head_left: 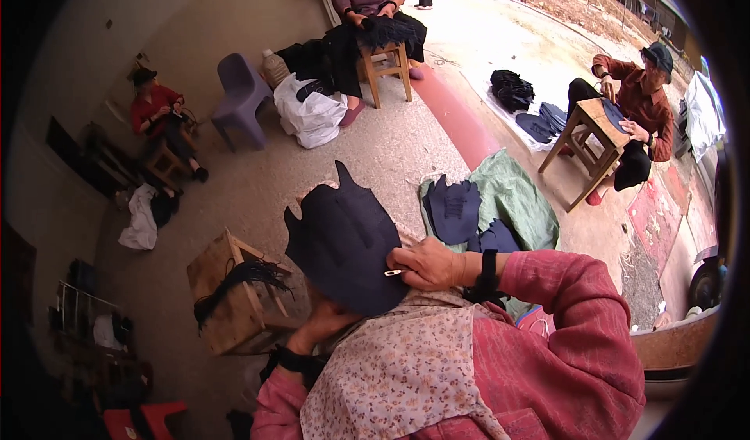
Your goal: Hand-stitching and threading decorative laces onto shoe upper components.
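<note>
The right hand pinches a small metal tool against the dark cloth piece, the left hand grips underneath, and more pieces wait beyond.

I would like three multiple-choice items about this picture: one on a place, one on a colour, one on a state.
1. Where is the wooden box?
A. to the person's left, on the ground
B. on the purple chair
C. on the green sheet

2. What colour is the cloth piece in the hands?
A. white
B. dark navy
C. red

3. What is the right hand doing?
A. hanging free
B. resting on the ground
C. gripping the cloth's edge, with a small metal tool by its fingers

Answers:
1. A: the box stands on the ground at lower left, with black threads over it.
2. B: the cloth is dark navy, like the pieces on the green sheet.
3. C: the fingers pinch the edge; the left hand supports the cloth from below.
</note>
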Demonstrator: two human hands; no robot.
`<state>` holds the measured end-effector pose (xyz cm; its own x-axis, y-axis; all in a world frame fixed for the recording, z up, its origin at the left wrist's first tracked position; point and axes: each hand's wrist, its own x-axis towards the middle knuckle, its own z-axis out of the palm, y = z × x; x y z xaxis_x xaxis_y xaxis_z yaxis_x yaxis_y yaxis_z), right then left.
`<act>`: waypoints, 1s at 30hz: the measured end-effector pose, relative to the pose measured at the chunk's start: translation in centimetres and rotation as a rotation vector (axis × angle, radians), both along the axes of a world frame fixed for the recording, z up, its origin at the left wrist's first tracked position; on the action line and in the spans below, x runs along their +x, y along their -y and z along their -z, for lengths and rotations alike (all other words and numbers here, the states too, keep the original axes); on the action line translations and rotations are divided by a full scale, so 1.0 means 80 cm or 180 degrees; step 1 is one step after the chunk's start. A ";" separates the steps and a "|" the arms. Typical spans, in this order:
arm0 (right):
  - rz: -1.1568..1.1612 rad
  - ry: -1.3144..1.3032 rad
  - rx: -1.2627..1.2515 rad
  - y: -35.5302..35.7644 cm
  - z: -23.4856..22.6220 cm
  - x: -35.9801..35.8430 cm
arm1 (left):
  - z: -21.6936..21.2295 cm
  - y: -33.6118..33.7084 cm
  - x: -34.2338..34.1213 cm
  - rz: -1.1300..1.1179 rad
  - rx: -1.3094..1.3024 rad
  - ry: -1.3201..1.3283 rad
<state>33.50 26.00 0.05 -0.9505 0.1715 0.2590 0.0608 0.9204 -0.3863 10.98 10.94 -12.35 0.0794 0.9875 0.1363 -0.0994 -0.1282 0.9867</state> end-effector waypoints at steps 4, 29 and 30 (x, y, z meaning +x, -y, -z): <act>0.0419 0.0598 0.0157 0.016 -0.079 -0.025 | -0.085 0.031 -0.024 0.0837 -0.0790 -0.0879; 0.1282 -0.0251 0.1282 -0.065 -0.072 -0.166 | -0.242 -0.127 0.012 -0.0491 0.3076 -0.2956; 0.1179 -0.0389 0.1305 -0.065 -0.075 -0.160 | -0.245 -0.131 0.013 -0.0482 0.3078 -0.2948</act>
<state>20.67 31.23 6.04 -0.8049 0.3502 0.4791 0.3857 0.9223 -0.0262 12.02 21.46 7.22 0.4204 0.5340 0.7336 0.6263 -0.7558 0.1912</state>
